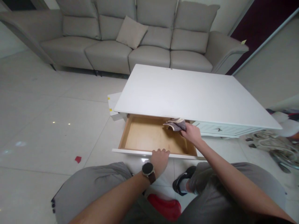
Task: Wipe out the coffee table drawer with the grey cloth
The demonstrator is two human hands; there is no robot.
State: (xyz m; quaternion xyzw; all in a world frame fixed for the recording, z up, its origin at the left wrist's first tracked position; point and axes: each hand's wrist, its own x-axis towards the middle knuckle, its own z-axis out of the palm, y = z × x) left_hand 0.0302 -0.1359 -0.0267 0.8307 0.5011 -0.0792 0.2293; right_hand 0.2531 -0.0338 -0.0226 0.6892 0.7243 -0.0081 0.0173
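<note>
A wooden drawer (pixel 147 133) with a white front stands pulled out of the white coffee table (pixel 187 90). My left hand (pixel 160 160), with a watch on the wrist, has its fingers hooked over the top edge of the drawer front. Held in my right hand (pixel 192 133) is a bunched grey-brown cloth (pixel 176 124) with pale edging. The cloth is above the drawer's right rear part, close under the tabletop edge. My right fingers are closed around the near end of the cloth and partly hidden by it.
Behind the table stands a grey sofa (pixel 149 57) with a cushion (pixel 132 32). A second, closed drawer (pixel 218 129) is at the right. Below me lies a red object (pixel 164 207). Left are a white box (pixel 114 105) and a red scrap (pixel 78 159); clutter (pixel 275 140) lies far right.
</note>
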